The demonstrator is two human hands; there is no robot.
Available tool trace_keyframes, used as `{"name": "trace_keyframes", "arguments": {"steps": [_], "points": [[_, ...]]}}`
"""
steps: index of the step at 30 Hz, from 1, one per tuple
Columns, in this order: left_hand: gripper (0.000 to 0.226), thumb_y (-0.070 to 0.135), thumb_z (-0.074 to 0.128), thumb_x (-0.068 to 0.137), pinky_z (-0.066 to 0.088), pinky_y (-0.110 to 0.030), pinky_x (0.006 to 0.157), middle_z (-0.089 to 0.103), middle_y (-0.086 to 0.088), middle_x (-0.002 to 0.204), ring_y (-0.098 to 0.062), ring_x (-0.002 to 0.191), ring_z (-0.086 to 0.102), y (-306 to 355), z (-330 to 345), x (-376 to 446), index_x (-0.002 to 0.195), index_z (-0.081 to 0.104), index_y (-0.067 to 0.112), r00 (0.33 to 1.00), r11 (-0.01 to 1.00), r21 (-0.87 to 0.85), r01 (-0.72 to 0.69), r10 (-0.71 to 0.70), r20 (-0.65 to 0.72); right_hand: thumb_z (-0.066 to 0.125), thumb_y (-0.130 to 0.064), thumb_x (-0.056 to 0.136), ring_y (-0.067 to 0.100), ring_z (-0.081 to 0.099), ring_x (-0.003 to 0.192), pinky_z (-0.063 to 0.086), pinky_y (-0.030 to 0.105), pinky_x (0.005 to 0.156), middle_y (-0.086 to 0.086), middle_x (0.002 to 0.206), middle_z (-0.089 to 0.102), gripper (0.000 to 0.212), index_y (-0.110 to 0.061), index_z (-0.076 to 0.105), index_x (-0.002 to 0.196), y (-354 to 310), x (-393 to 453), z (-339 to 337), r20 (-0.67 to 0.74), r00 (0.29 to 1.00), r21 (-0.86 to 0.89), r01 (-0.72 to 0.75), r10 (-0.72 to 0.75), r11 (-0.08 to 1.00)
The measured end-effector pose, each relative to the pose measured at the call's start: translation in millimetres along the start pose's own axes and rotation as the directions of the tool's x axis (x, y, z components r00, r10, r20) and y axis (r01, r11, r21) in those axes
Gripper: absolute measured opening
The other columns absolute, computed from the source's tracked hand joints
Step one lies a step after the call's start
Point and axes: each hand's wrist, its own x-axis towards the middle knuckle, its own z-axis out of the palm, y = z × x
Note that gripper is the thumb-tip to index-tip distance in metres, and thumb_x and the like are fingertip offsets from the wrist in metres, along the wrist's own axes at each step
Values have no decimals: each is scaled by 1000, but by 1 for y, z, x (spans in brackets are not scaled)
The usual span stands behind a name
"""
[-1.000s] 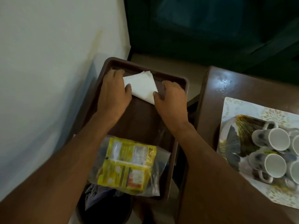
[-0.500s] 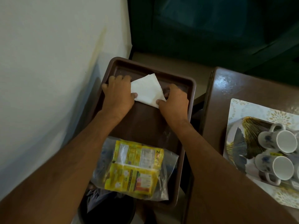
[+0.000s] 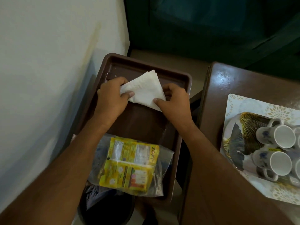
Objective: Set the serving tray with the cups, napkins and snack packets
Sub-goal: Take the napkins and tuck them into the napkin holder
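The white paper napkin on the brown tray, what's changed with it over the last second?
Both hands, the left and right, went from pressing the white paper napkin flat to pinching its side corners, lifting its edges. The brown plastic tray, the yellow snack packets in a clear bag and the white cups stayed put.

Bare tray floor (image 3: 142,124) between napkin (image 3: 144,90), packets (image 3: 129,164)

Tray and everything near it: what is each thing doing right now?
Brown tray: flat, holding a napkin and packets, no cups.
White napkin: folded, gripped at both sides.
Left hand: pinching the napkin's left edge.
Right hand: pinching its right edge.
Snack packets: sealed, inside a clear bag on the tray's near end.
Cups: empty, on their sides on the side table's patterned tray.
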Motion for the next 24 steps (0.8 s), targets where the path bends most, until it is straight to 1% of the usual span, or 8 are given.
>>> {"name": "trace_keyframes", "arguments": {"steps": [2, 6, 12, 15, 18, 20, 22, 24], "points": [[18, 20, 75, 93, 48, -35, 84, 68, -4, 98, -23, 95, 63, 5, -1, -2, 105, 69, 8, 999, 999, -24, -37, 36, -29, 80, -24, 87, 12, 64, 108, 59, 28, 87, 3, 125, 70, 43, -12, 66, 126, -2, -5, -4, 4, 1000, 49, 16, -16, 999], [20, 22, 65, 100, 39, -23, 67, 65, -5, 93, -17, 88, 59, 18, 0, -8, 104, 68, 3, 995, 995, -48, -93, 90, -51, 78, -23, 90, 10, 64, 98, 51, 12, 73, 2, 112, 73, 27, -10, 71, 113, -1, -16, -19, -35, 998, 103, 60, -57, 993], [24, 18, 55, 105, 34, -25, 67, 65, -14, 92, -21, 86, 58, 53, 16, -25, 104, 65, -3, 987, 988, -45, -148, 145, -65, 78, -16, 89, 13, 66, 111, 58, 17, 85, 0, 122, 70, 36, -13, 66, 123, 18, -36, -56, -63, 994, 207, 104, -93, 973], [25, 19, 57, 105, 38, -22, 62, 68, -17, 91, -23, 84, 60, 76, 32, -36, 100, 65, -4, 982, 982, -38, -185, 184, -45, 82, -22, 87, 8, 67, 105, 54, 6, 72, -3, 120, 71, 51, -18, 58, 132, 36, -47, -82, -86, 991, 259, 120, -101, 959], [26, 20, 59, 104, 38, -12, 60, 68, -16, 89, -22, 80, 60, 102, 49, -50, 98, 65, -4, 976, 976, -40, -216, 215, -20, 83, -20, 85, -6, 64, 93, 53, 6, 71, -27, 104, 61, 60, -21, 52, 137, 55, -60, -108, -116, 988, 257, 133, -106, 957], [26, 20, 60, 104, 41, -22, 63, 68, -16, 89, -24, 81, 61, 121, 64, -60, 98, 65, -5, 973, 971, -63, -231, 232, 13, 82, -15, 84, -16, 60, 97, 52, 5, 71, -33, 106, 55, 61, -24, 50, 136, 70, -69, -128, -151, 981, 266, 157, -119, 951], [26, 20, 60, 104, 42, -29, 67, 68, -17, 89, -26, 82, 62, 141, 79, -68, 98, 65, -5, 968, 968, -73, -241, 245, 47, 79, -12, 86, -7, 63, 104, 55, 10, 72, -25, 114, 61, 61, -30, 48, 135, 86, -77, -147, -175, 976, 293, 178, -130, 939], [24, 19, 59, 104, 40, -20, 62, 65, -11, 86, -19, 77, 59, 162, 94, -76, 95, 64, -3, 963, 965, -71, -253, 258, 72, 75, -11, 88, 7, 67, 106, 61, 23, 75, -11, 119, 65, 62, -36, 45, 137, 101, -85, -166, -185, 973, 307, 191, -138, 932]]}}
